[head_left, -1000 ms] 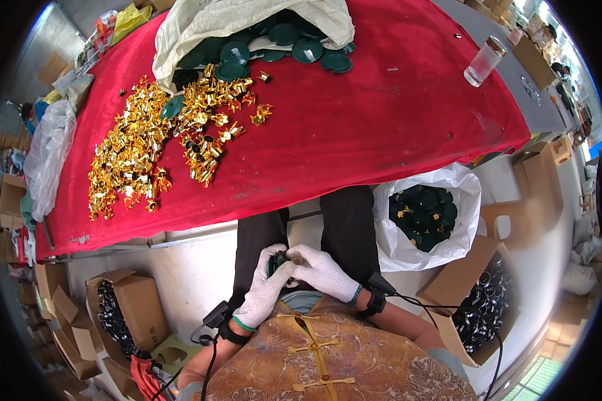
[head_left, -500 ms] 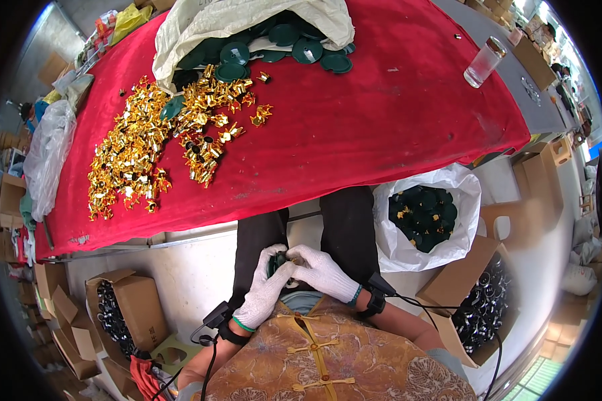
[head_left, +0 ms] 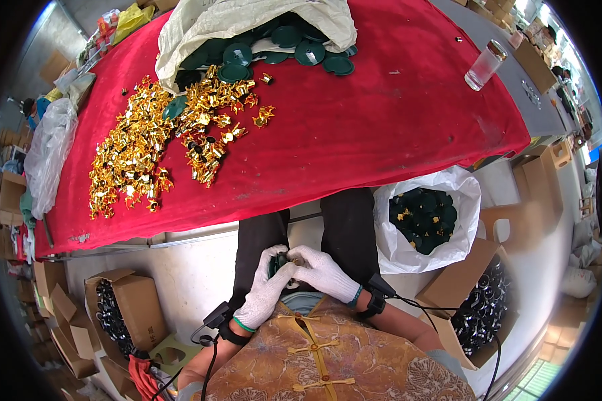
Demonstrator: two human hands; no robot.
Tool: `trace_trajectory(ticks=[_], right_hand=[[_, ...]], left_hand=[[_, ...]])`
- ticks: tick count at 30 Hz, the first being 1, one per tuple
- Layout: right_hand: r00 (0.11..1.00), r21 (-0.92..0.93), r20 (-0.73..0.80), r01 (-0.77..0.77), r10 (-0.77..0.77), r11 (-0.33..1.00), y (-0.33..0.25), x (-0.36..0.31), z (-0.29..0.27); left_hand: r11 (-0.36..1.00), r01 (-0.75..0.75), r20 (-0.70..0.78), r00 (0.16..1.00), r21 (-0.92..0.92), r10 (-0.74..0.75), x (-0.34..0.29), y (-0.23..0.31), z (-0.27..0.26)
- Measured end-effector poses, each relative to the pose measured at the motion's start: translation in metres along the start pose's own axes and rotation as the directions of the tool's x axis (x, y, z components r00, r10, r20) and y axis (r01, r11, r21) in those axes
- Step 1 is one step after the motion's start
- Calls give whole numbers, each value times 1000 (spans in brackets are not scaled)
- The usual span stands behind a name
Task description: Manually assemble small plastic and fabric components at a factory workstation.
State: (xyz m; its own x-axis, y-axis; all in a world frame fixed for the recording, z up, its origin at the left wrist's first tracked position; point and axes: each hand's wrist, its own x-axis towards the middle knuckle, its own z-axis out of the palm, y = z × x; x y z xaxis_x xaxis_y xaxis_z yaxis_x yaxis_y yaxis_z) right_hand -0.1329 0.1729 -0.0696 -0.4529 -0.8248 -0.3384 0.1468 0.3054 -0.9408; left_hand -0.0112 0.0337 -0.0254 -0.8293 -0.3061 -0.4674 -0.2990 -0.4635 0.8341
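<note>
Both my hands wear white knit gloves and meet over my lap, close in front of the apron. My left hand point(head_left: 262, 294) is closed around a dark green disc point(head_left: 275, 265), only partly visible between the fingers. Against it press the bent fingers of my right hand point(head_left: 324, 273); a small gold glint shows there, but its shape is hidden. On the red cloth beyond lies a heap of shiny gold pronged pieces point(head_left: 134, 147). More green discs point(head_left: 236, 55) spill from a whitish woven sack point(head_left: 180, 33) behind the heap.
A white bag point(head_left: 408, 258) of green discs with gold bits stands right of my legs. Cardboard boxes of dark shiny parts flank me, one left point(head_left: 140, 311), one right point(head_left: 441, 291). A drinking glass point(head_left: 483, 67) stands on the table's right side. Cables hang from my wrist straps.
My hands stay together in almost the same place, with only slight finger movement. The whole view has shifted very slightly.
</note>
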Motion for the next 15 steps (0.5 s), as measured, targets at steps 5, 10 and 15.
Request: trace_trajectory(ticks=[5, 10, 15], right_hand=[[1000, -24, -3, -13, 13, 1000, -9, -1, -2], [991, -34, -55, 124, -126, 992, 0, 5, -3], [991, -45, -44, 122, -124, 991, -9, 7, -5]], left_hand=[[1000, -9, -2, 1000, 2, 9, 0, 0, -1], [1000, -20, 22, 1000, -13, 21, 0, 1, -4], [985, 22, 31, 999, -173, -17, 0, 4, -8]])
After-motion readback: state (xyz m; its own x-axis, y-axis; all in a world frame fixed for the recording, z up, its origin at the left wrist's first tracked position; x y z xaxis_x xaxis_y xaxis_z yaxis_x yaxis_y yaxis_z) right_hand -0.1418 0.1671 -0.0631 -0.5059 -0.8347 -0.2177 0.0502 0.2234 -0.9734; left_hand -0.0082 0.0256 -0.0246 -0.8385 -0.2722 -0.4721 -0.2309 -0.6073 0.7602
